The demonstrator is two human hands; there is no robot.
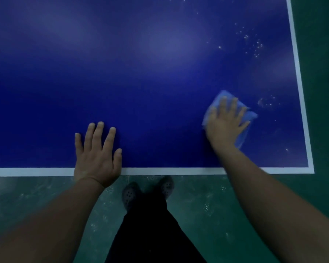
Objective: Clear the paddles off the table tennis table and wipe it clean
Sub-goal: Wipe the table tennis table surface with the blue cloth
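Wiping under way: we press our right hand [226, 122], fingers spread flat, on the light-blue folded cloth [249, 115] near the dark-blue tabletop [141, 73] corner; left hand [97, 154] braces flat; droplets [254, 46] beyond need overlapping strokes.

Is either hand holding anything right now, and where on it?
Nothing is gripped. The right hand presses flat on the middle of a blue cloth on the table; the left hand rests bare near the table's edge.

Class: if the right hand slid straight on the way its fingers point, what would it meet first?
Probably the water droplets on the table; the right hand, flat on the cloth, has bare blue surface ahead before them.
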